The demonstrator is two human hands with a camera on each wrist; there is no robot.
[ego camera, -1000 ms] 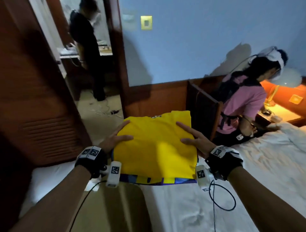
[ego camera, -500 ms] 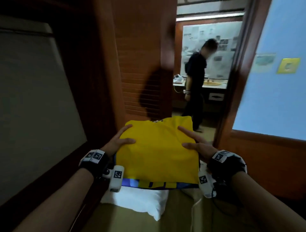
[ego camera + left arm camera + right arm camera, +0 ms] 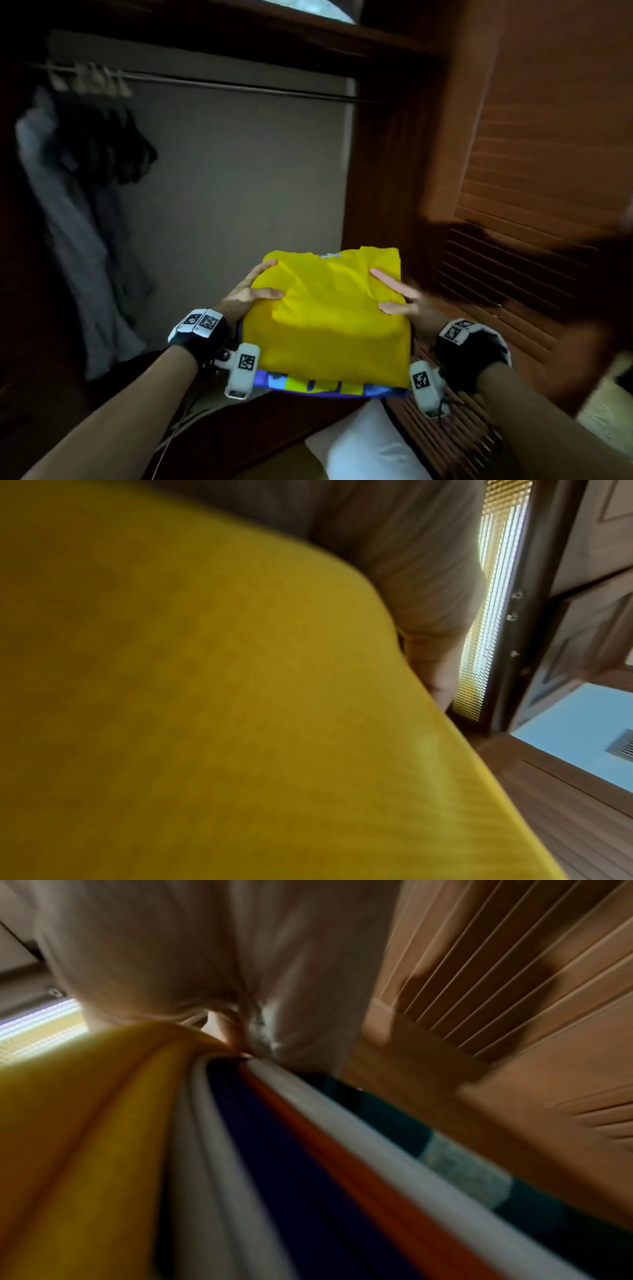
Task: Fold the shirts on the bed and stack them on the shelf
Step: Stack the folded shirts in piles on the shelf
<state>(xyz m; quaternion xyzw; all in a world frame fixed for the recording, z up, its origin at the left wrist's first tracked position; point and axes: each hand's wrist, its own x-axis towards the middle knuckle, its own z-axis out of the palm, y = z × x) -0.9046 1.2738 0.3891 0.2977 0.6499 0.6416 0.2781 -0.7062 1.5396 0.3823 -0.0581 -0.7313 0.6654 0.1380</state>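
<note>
I carry a stack of folded shirts at chest height in front of an open wardrobe. The top one is a yellow shirt (image 3: 335, 318); a blue and yellow shirt (image 3: 322, 385) peeks out beneath it. My left hand (image 3: 251, 291) grips the stack's left edge and my right hand (image 3: 399, 298) its right edge, each with thumb and forefinger on top and the other fingers hidden below. The left wrist view is filled by the yellow shirt (image 3: 205, 710). Seen from the right wrist, the stack's edge (image 3: 274, 1164) has yellow, white, navy, orange and teal layers.
The wardrobe has a grey back panel (image 3: 239, 188), a hanging rail (image 3: 239, 89) with hangers and clothes (image 3: 75, 205) at the left, and a dark shelf board (image 3: 308, 31) above. A louvred wooden door (image 3: 548, 171) stands open at the right. A white pillow (image 3: 363, 445) lies below.
My view has swung left from the bed and the doorway to the wardrobe interior. Both hands keep the same hold on the stack, which stays in front of me.
</note>
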